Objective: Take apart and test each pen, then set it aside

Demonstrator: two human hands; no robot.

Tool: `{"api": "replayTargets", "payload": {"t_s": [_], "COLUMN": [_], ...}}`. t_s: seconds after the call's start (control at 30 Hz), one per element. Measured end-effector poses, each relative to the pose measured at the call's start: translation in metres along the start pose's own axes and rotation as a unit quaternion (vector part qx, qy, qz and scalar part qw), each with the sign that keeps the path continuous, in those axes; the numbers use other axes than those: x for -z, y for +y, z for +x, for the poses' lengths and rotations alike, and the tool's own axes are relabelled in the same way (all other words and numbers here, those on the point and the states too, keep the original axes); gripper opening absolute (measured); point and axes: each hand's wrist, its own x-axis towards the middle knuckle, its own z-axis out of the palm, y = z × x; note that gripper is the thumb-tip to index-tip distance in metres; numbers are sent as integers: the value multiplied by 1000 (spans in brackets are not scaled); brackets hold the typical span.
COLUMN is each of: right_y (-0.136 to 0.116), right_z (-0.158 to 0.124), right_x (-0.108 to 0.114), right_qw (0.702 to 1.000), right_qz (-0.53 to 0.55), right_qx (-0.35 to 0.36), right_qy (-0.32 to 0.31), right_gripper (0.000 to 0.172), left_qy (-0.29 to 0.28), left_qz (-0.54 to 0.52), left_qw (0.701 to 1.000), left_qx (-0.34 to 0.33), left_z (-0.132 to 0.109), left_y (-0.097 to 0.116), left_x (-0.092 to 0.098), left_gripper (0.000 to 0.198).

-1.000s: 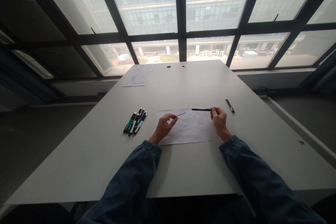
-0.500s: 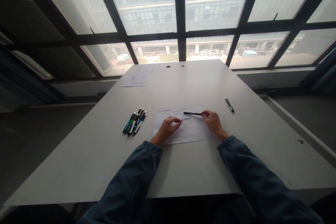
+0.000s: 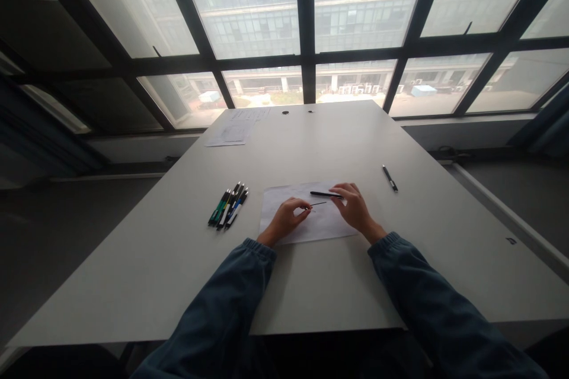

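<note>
Windows [image 3: 249,6] with dark frames fill the far wall, and an office block shows through them. Below them a pale grey bench [image 3: 311,284] runs from the near edge to the sill.

A white sheet [image 3: 275,201] lies flat near the bench's middle. A printed paper [image 3: 235,130] sits far off at 11 o'clock from the sheet, by the far edge.

Both hands are over the sheet, with dark blue sleeves behind them. The left hand [image 3: 284,222] is at the sheet's 7 o'clock side and the right hand [image 3: 353,210] at its 3 o'clock side.

A bundle of pens [image 3: 229,206] lies at 9 o'clock, just beside the sheet. The right hand pinches one end of a black barrel [image 3: 324,194], which lies level above the sheet and points to 9 o'clock. A lone pen [image 3: 390,178] lies at 2 o'clock, apart from the right hand.

The left hand's fingertips pinch a thin refill [image 3: 317,204]. Its free end points toward 3 o'clock, just under the barrel and near the right fingers. Whether it touches them cannot be told.
</note>
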Motion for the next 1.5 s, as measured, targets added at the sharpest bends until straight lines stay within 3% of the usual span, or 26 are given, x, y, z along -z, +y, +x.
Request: {"api": "replayTargets", "payload": {"t_s": [0.1,0.2,0.37,0.57,0.83,1.03,1.27,1.5], "right_y": [-15,-23,-30,-33,-21,-22,-17,-9], "right_z": [-2,-6,-9,-8,-6,-4,-7,-6], "right_x": [-6,-12,-14,-13,-10,-5,-9,-5], "right_qw": [996,992,987,988,989,988,990,996], "right_qz": [24,49,107,109,-40,-79,-63,-37], "right_qx": [32,17,-18,-40,-43,-47,-68,-70], "right_qy": [-75,-114,-117,-100,-137,-127,-111,-37], "right_gripper": [21,18,15,13,8,10,8,9], "left_qy": [-8,-6,-4,38,35,10,-4,9], "left_qz": [-1,-5,-11,19,97,160,159,137], "left_qw": [1000,1000,1000,998,995,986,985,990], "left_qx": [-11,-11,-17,-45,12,51,68,44], "left_z": [2,2,2,1,1,0,0,0], "left_y": [4,10,13,7,-9,-15,-13,-18], "left_x": [-2,-3,-5,-9,-7,-7,-8,-7], "left_gripper": [10,10,10,9,12,16,19,26]}}
